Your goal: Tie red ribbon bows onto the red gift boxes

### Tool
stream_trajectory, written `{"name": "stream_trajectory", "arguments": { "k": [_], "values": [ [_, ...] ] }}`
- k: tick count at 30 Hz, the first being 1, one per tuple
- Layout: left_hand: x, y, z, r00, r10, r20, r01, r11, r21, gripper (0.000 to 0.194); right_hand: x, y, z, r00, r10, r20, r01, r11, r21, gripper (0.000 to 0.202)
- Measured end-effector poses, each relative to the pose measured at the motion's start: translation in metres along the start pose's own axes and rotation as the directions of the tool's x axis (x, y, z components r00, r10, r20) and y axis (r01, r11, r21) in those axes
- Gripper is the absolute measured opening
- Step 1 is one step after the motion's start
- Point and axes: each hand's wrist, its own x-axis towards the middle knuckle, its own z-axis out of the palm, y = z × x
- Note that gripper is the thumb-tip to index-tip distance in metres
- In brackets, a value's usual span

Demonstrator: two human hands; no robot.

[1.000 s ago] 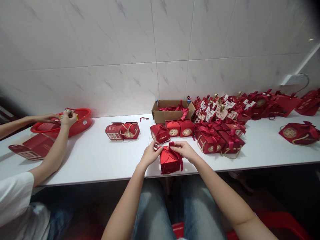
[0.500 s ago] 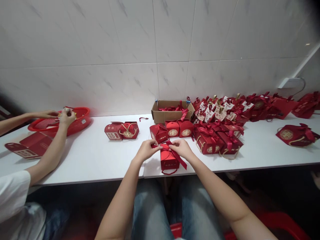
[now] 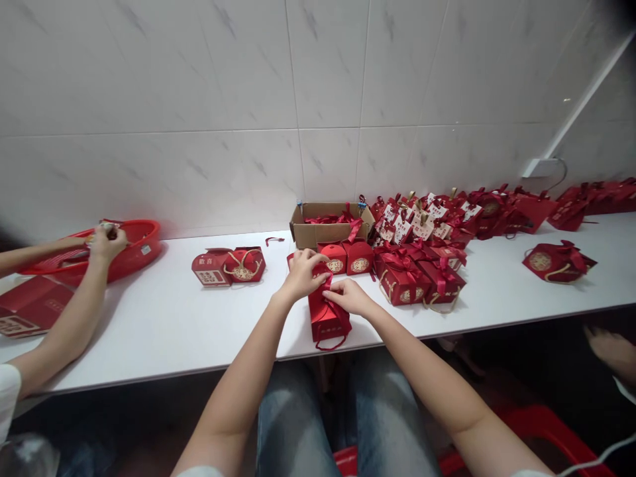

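Where half a second ago both hands worked the ribbon at the sides of the small glossy red paper gift box (image 3: 325,317), the box now sits a bit further left at the near edge of the white table (image 3: 163,318), and the left hand (image 3: 302,273) has lifted over its top while the right hand (image 3: 350,297) pinches the dark red satin ribbon (image 3: 328,283) close beside it; hands close together, fingers closed on ribbon, so the tying looks mid-knot, not finished. Knot itself hidden under the fingers. Behind: open brown cardboard carton (image 3: 318,232) of ribbons, heap of finished red boxes (image 3: 422,265). Far left, a co-worker's hands at a red plastic basket (image 3: 139,248), contents unclear, frame-cut.
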Motion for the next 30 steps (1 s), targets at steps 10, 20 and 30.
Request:
{"name": "stream_trajectory", "arguments": {
  "k": [10,20,30],
  "values": [
    [-0.043,-0.009,0.011,0.963,-0.248,0.103,0.268,0.867,-0.42,0.027,-0.004,0.01,0.002,0.999,-0.034,-0.001,0.034,0.991,0.127,0.031],
    [-0.059,-0.006,0.023,0.971,-0.205,0.12,0.237,0.806,-0.542,0.025,-0.007,0.011,0.007,0.992,-0.055,-0.112,0.08,0.97,0.231,0.019],
    [-0.066,-0.004,0.03,0.966,-0.257,0.036,0.239,0.825,-0.513,0.017,-0.013,0.013,0.011,0.976,-0.062,-0.211,0.125,0.945,0.302,0.021]
  ]
}}
